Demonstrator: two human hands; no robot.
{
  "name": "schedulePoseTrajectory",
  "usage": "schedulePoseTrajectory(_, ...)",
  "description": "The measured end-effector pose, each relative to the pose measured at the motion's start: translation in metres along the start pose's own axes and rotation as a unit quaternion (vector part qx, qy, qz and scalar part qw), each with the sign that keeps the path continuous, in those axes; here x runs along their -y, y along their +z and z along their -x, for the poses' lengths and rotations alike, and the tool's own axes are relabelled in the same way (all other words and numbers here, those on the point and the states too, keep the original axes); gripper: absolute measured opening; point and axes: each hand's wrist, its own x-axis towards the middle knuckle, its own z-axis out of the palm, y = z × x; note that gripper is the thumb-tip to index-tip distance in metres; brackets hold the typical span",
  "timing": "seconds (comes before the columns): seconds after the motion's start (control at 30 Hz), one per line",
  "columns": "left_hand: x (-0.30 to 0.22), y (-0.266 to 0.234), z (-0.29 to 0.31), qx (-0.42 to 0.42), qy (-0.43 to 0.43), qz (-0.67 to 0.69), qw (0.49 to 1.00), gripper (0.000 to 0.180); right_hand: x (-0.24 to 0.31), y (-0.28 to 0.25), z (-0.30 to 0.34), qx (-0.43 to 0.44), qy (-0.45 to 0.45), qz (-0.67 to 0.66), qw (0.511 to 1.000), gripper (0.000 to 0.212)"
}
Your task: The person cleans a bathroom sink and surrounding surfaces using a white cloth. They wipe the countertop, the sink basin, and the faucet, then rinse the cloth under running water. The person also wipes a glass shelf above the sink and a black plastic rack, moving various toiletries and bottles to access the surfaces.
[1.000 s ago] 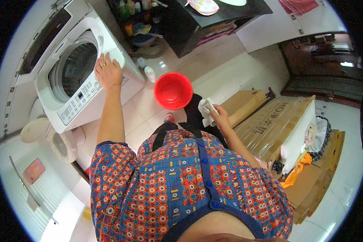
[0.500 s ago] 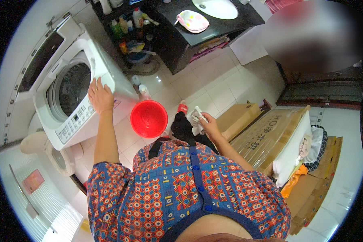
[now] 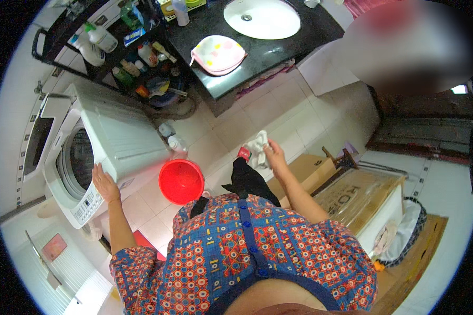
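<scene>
My left hand [image 3: 106, 184] lies with fingers extended on the front edge of a white top-loading washing machine [image 3: 118, 126], just above its button panel. The machine's lid is up and its metal drum [image 3: 80, 160] is visible. In my right hand [image 3: 275, 157] is a crumpled white cloth [image 3: 257, 147], pinched between the fingers and hanging out over the floor in front of me. Some of the right fingers are hidden by the cloth. A red plastic bucket [image 3: 181, 182] stands on the floor between the machine and my legs; nothing shows inside it.
White bottles [image 3: 177, 143] stand on the floor beside the machine. Beyond is a black shelf rack [image 3: 68, 65] of bottles, then a dark counter [image 3: 273, 52] with a basin [image 3: 263, 18] and a patterned pouch [image 3: 218, 55]. Cardboard boxes [image 3: 352, 199] and a laundry basket [image 3: 412, 231] stand to my right.
My view has shifted, showing more of the counter and rack. The white cloth has moved a little farther out in my right hand. My left hand stays on the machine's front edge.
</scene>
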Motion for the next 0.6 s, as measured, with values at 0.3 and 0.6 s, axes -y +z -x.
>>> schedulePoseTrajectory(0.3,-0.141,0.026,0.004,0.035,-0.023,0.122,0.992,0.051,0.189,-0.057,-0.225,0.045,-0.214,-0.046,0.975,0.052)
schedulePoseTrajectory(0.6,-0.411,0.034,-0.169,0.101,0.07,0.366,0.923,0.063,0.179,-0.016,-0.358,-0.165,-0.308,0.388,0.853,0.069)
